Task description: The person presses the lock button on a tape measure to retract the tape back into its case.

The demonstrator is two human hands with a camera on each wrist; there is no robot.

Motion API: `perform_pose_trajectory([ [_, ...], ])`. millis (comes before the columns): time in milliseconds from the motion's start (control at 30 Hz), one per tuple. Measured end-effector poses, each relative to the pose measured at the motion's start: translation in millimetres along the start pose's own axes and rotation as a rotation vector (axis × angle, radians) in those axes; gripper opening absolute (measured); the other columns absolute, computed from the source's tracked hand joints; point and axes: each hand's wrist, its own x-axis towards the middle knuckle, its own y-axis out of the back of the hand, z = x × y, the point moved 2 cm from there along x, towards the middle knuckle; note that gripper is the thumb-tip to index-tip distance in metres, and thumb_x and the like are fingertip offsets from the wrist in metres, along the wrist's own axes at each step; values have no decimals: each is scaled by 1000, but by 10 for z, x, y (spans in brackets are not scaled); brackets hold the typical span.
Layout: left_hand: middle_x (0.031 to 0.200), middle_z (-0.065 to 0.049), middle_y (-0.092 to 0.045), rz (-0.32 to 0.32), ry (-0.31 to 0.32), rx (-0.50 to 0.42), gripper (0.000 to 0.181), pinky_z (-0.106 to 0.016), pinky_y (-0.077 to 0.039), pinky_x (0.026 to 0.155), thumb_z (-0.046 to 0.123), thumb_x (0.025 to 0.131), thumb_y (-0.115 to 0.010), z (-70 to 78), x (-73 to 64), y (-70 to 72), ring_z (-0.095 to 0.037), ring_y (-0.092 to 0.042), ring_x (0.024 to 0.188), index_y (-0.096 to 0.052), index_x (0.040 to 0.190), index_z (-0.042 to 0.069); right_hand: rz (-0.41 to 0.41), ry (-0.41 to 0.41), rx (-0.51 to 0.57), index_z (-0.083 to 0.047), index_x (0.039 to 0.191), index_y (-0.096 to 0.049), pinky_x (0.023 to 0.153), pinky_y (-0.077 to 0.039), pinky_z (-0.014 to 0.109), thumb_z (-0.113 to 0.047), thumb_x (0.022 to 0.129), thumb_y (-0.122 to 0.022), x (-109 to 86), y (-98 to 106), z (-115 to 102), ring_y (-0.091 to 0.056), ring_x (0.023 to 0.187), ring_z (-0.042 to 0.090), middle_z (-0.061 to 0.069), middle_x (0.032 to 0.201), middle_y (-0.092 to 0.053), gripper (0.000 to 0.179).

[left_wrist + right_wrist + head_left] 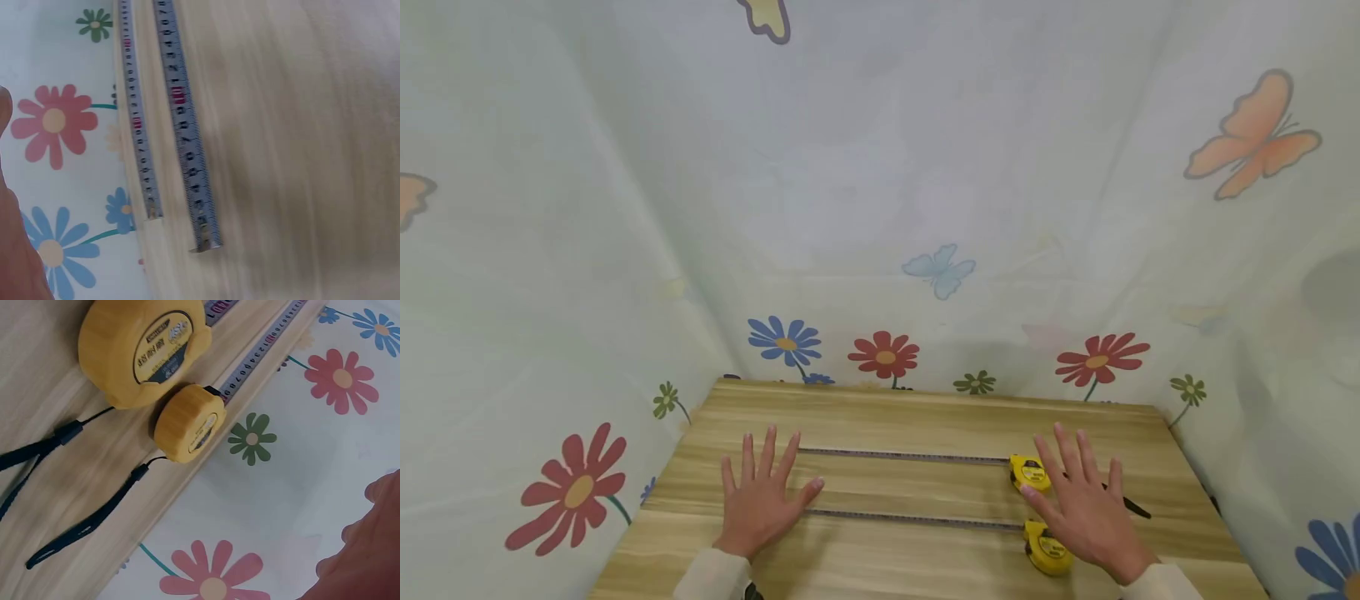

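Two yellow tape measures lie on the wooden tabletop, the far one (1028, 472) behind the near one (1048, 550). From each case a metal blade runs left; the far blade (902, 455) and near blade (917, 521) lie roughly parallel. Their hooked ends show in the left wrist view, on the far blade (139, 119) and near blade (185, 137). My left hand (763, 508), fingers spread, is by the blade ends and holds nothing. Fingers also spread, my empty right hand (1090, 512) is beside the cases. Dark wrist straps (84, 528) trail from both cases.
The wood-grain tabletop (940, 408) ends at the back against a pale curtain (880, 167) printed with flowers and butterflies. This curtain also hangs close on the left and right sides.
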Motion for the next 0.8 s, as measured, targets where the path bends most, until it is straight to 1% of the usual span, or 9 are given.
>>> perform_pose_trajectory([
  [133,177,-13,-11,-26,5,8,88,-79,3,121,79,95,-45,-27,-3,-94,-50,1,161,-27,166,30,-10,-16,9,-25,169,-19,113,11,85,-71,102,-42,5,-38,-2,4,162,46,11,178,0,84],
  [200,177,-13,-10,-32,5,10,88,-78,3,121,79,95,-45,-40,-5,-128,-50,1,161,-26,166,31,-6,-20,1,-23,168,-22,113,10,85,-71,102,-43,3,-58,-3,2,162,47,12,178,-2,84],
  [300,177,-12,-11,-19,0,2,88,-78,2,121,78,95,-48,-67,-14,-159,-49,0,161,-28,166,31,11,-17,1,-21,167,-26,113,8,86,-71,101,-46,2,-96,-2,-1,161,49,14,177,-5,84],
  [467,177,-13,-11,14,-17,-7,87,-76,2,123,75,94,-52,-164,-73,-215,-49,-2,161,-32,165,29,19,-23,-9,-23,167,-27,113,4,86,-72,101,-46,16,-204,20,-6,160,50,14,177,-6,84],
  [600,176,-14,-10,23,-25,-8,85,-75,1,123,73,95,-52,-224,-97,-280,-49,-3,161,-32,165,29,13,-37,2,-24,167,-27,113,6,85,-73,100,-45,17,-291,59,-5,161,49,13,177,-6,85],
  [800,176,-15,-12,22,-41,-37,83,-75,0,123,71,96,-53,-228,-88,-359,-48,-5,161,-35,164,26,-5,-69,-9,-20,165,-32,113,8,85,-76,99,-44,-26,-361,112,-8,159,51,16,176,-12,87],
])
